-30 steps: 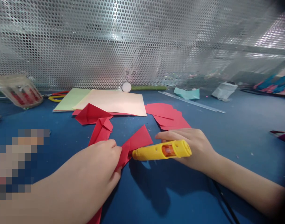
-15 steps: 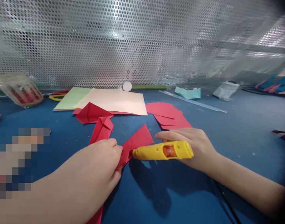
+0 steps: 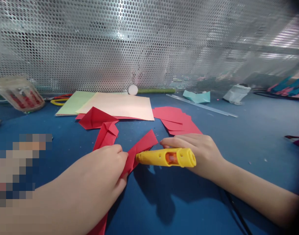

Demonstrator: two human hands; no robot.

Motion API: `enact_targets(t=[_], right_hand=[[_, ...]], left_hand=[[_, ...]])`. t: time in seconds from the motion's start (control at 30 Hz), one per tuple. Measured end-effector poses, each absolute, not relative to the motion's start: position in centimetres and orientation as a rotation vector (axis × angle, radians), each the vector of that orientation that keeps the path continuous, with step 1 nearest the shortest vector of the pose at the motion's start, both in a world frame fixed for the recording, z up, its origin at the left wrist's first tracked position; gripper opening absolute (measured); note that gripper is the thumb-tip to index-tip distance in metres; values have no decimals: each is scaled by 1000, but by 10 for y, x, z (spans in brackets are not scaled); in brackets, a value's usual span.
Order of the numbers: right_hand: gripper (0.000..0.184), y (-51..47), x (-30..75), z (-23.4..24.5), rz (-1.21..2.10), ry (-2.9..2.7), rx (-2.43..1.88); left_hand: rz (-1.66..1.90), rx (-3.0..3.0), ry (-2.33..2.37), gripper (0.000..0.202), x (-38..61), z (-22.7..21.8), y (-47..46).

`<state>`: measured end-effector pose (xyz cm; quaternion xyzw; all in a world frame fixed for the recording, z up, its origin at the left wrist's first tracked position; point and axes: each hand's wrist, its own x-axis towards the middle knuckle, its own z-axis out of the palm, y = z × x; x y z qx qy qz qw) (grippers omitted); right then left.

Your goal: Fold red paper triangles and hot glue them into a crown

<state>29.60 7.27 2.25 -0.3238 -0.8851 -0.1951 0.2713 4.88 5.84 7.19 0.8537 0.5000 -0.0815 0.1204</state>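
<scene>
My left hand point(image 3: 102, 173) is closed on a folded red paper piece point(image 3: 143, 142), which sticks out to the right of its fingers. In my right hand point(image 3: 200, 150) is a yellow hot glue gun point(image 3: 164, 158); its handle is hidden behind the body and my fingers. The narrow end of the glue gun points left and meets the paper's fold beside my left fingertips. Beyond my left hand stands a folded red strip point(image 3: 106, 135), partly covered by that hand. A pointed red paper piece point(image 3: 94, 118) lies just behind it.
Cream paper point(image 3: 125, 104) and green paper point(image 3: 77, 101) lie at the back, near scissors point(image 3: 57, 102). Red sheets point(image 3: 177, 119) are fanned out behind my right hand. Clear sticks point(image 3: 203, 107) and a teal paper piece point(image 3: 197, 96) lie farther right. A jar point(image 3: 23, 96) stands left. A black cord point(image 3: 237, 210) runs below my right arm.
The glue gun and my right hand have shifted slightly left along the paper. The paper's free end has turned and narrowed in view. My left hand has hardly moved.
</scene>
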Motion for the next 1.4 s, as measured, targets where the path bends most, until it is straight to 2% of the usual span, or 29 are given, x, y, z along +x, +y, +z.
enact_targets(t=[0.5, 0.73, 1.1, 1.4], right_hand=[[17, 75, 303, 9, -438, -2267, -835], [27, 76, 305, 9, -410, -2263, -861], [33, 78, 309, 11, -457, -2278, -896], [26, 78, 308, 13, -471, -2291, -915]], left_hand=[[-219, 2545, 1453, 24, 44, 65, 56], [-226, 2517, 1464, 22, 46, 67, 57], [-153, 2537, 1420, 22, 43, 66, 55], [-67, 2531, 1416, 24, 43, 65, 58]])
